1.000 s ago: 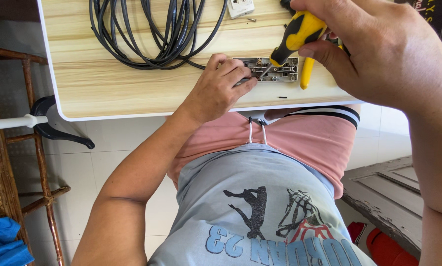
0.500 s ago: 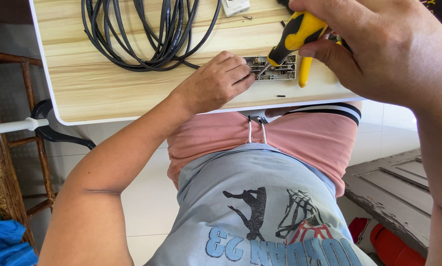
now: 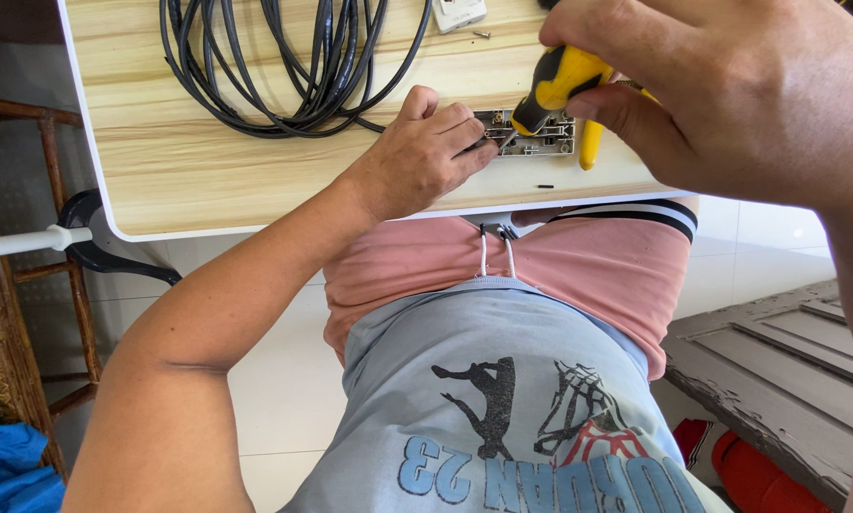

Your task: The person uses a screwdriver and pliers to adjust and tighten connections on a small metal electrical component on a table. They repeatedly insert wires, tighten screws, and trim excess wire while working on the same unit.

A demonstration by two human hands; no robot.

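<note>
Socket module point(image 3: 533, 134): on the worktop point(image 3: 255, 171), near its front edge. My left hand point(image 3: 425, 157) presses down on it to steady it. My right hand point(image 3: 730, 95) grips the screwdriver point(image 3: 550, 85), tip at the module's terminals. Cable coil point(image 3: 284, 66): beyond the module, left.

Right hand point(image 3: 730, 85) gripping yellow-black screwdriver point(image 3: 555, 85) at upper right, left hand point(image 3: 422, 157) steadying socket module point(image 3: 540, 133) beside coiled black cable point(image 3: 284, 66).
</note>
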